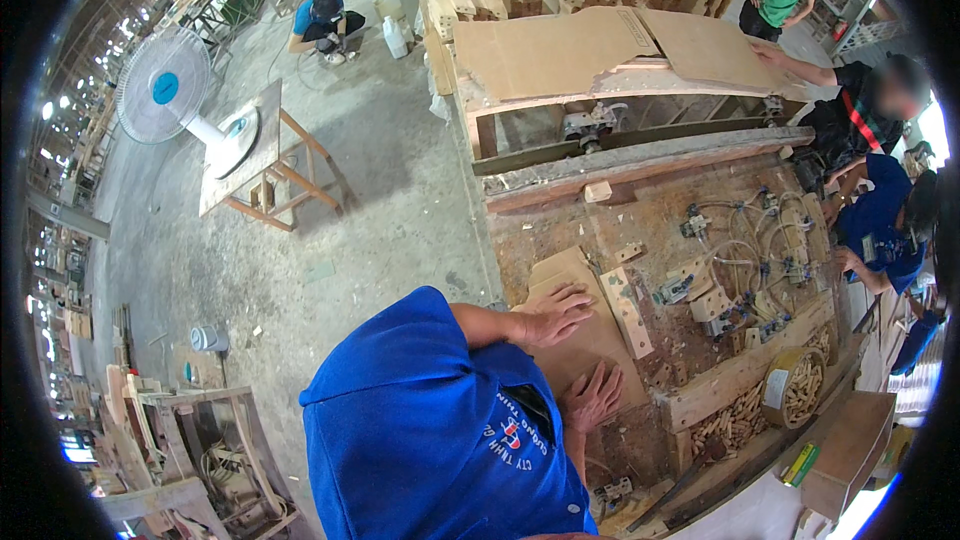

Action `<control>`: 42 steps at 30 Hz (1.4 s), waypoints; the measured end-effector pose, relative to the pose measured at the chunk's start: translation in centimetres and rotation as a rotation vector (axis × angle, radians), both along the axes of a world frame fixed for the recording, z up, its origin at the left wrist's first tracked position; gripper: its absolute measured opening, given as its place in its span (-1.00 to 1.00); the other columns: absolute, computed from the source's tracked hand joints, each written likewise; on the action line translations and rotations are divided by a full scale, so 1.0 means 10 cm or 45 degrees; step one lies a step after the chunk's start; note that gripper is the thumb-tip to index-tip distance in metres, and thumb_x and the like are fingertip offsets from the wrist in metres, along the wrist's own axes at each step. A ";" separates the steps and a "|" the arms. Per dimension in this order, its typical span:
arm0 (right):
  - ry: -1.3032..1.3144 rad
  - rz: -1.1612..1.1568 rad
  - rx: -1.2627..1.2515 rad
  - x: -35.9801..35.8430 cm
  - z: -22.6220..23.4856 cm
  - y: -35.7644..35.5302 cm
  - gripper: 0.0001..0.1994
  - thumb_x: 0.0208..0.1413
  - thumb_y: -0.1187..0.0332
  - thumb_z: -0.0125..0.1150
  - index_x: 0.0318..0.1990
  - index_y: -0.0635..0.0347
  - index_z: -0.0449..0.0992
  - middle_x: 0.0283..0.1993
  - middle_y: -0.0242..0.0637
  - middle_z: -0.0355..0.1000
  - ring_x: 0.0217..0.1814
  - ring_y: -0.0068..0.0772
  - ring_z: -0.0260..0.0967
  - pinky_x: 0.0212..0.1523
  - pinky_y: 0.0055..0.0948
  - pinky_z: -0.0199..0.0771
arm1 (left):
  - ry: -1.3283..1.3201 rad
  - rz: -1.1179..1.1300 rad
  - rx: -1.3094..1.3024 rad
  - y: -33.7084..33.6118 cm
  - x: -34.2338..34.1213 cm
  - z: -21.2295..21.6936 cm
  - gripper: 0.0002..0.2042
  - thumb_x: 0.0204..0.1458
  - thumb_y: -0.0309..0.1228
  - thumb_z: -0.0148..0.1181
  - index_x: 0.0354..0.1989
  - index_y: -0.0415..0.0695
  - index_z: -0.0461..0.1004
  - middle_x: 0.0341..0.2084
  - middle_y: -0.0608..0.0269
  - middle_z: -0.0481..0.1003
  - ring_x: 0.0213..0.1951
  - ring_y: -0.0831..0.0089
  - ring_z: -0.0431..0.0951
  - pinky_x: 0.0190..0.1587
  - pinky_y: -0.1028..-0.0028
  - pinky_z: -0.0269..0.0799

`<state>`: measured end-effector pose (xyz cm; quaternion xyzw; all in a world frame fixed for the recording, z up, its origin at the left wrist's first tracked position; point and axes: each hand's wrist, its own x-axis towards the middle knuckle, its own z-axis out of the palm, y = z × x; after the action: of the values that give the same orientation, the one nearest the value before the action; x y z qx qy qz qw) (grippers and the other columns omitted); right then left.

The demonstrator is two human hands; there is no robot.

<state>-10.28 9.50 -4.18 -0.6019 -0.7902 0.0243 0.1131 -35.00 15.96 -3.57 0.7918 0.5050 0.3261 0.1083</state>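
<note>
A flat brown sheet [572,340], which looks like cardboard, lies on the worn wooden bench [560,230] in front of me. My left hand [556,316] rests palm down on its upper part, fingers stretched out. Lower on the same sheet, my right hand [592,398] lies with its fingers spread. Neither hand grips anything. Along the sheet's right edge sits a pale wooden strip with drilled holes [626,312]. What lies beneath the sheet is hidden.
Clear air hoses and clamps [760,260] cover the bench's right side. Wooden dowels [730,427] fill a trough near a tape roll [788,390]. Brown sheets [560,50] lie on a frame beyond. Co-workers [880,210] stand at right. A fan [165,88] stands on a table at left.
</note>
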 end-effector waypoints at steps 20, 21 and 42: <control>0.086 -0.023 -0.038 0.04 0.03 0.01 -0.47 0.25 0.14 0.20 0.35 0.06 0.49 0.58 -0.04 0.17 0.66 0.14 0.00 0.56 0.22 0.00 | 0.040 -0.037 -0.091 0.02 0.00 0.19 -0.55 0.19 -0.35 0.24 0.28 -0.11 0.47 0.40 0.01 0.29 0.47 -0.11 0.21 0.46 -0.10 0.20; 0.094 -0.029 -0.056 0.04 0.04 0.01 -0.48 0.26 0.14 0.20 0.35 0.06 0.49 0.58 -0.01 0.17 0.66 0.16 0.01 0.56 0.23 0.00 | 0.038 -0.032 -0.100 0.01 0.01 0.19 -0.55 0.19 -0.35 0.23 0.27 -0.12 0.48 0.39 0.01 0.30 0.47 -0.11 0.21 0.46 -0.10 0.20; 0.185 -0.100 -0.049 0.00 0.18 -0.01 -0.51 0.25 0.14 0.19 0.32 -0.02 0.55 0.54 -0.02 0.24 0.61 0.17 0.11 0.56 0.22 0.04 | 0.070 0.003 -0.071 0.04 0.06 0.24 -0.58 0.18 -0.32 0.23 0.23 -0.09 0.53 0.33 -0.01 0.33 0.43 -0.14 0.24 0.46 -0.09 0.19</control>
<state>-10.30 9.43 -2.38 -0.6311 -0.7550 0.0789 0.1595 -34.36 16.37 -1.20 0.7965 0.5177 0.2900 0.1159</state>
